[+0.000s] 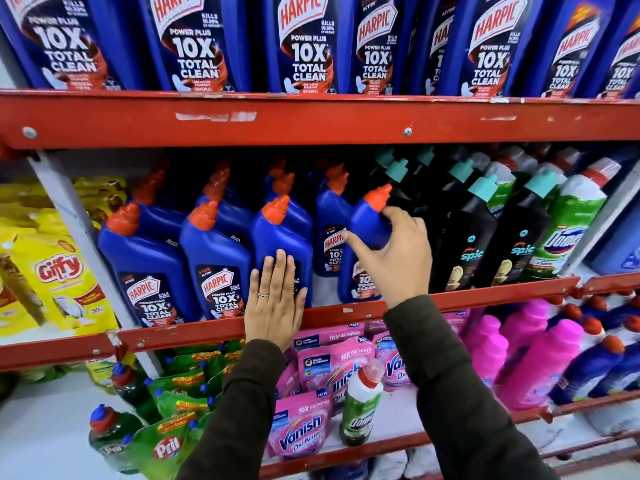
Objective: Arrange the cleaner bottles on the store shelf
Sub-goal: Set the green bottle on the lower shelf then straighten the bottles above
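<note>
right hand (398, 252) wrapped around the shoulder of a blue harpic bottle (365, 244) with an orange cap, fingers curled on it, thumb to the left. bottle upright on the middle red shelf (450, 299), near its front edge, just left of the black spic bottles (467, 237). left hand (275, 303) flat and open, fingers together, pressed against the front of another blue bottle (280, 237) in the front row, gripping nothing. green domex bottle (362, 403) below, among pink vanish pouches (301, 427).

yellow giffy pouches (59, 271) at left, pink vanish pouches (301, 427) and green pril pouches (166, 445) on the lower shelf.
</note>
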`<action>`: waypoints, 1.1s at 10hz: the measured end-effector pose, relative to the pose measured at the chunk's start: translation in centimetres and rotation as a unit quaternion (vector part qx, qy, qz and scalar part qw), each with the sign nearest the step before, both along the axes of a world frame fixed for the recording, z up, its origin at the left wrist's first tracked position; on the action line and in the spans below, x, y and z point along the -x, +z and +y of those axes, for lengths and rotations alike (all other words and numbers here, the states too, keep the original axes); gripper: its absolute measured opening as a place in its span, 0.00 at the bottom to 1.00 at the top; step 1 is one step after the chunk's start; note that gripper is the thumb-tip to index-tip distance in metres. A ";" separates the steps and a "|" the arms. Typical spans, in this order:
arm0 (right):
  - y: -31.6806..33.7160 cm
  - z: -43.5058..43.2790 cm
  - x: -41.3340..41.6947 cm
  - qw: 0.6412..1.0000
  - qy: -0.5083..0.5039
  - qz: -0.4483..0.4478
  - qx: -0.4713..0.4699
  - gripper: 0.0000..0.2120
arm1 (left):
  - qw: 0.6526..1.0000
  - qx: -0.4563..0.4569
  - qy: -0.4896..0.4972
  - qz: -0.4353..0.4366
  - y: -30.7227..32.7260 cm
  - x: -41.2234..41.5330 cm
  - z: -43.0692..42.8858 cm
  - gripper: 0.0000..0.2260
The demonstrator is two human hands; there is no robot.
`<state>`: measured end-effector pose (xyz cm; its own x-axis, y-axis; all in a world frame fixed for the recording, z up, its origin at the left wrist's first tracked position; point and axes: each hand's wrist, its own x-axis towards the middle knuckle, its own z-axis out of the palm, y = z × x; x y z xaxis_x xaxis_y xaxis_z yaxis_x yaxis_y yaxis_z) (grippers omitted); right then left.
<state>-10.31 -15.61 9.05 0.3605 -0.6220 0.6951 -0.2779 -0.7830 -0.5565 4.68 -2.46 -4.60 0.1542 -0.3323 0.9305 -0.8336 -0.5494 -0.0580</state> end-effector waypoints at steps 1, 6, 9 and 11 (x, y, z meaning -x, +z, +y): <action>-0.7 1.3 -1.4 1.000 0.023 0.009 0.005 0.31 | 1.000 0.001 0.000 0.001 0.0 -0.1 0.0 0.28; 1.0 -3.1 2.3 0.979 -0.084 -0.182 0.033 0.32 | 1.000 0.001 -0.001 0.010 -0.1 0.0 0.0 0.28; 0.0 -11.3 5.4 0.985 -0.143 0.001 -0.094 0.40 | 1.000 -0.003 -0.003 0.012 0.0 0.1 0.0 0.28; 0.0 -11.3 5.8 0.990 -0.118 -0.028 -0.078 0.38 | 1.000 -0.007 -0.006 0.017 0.1 0.1 0.1 0.28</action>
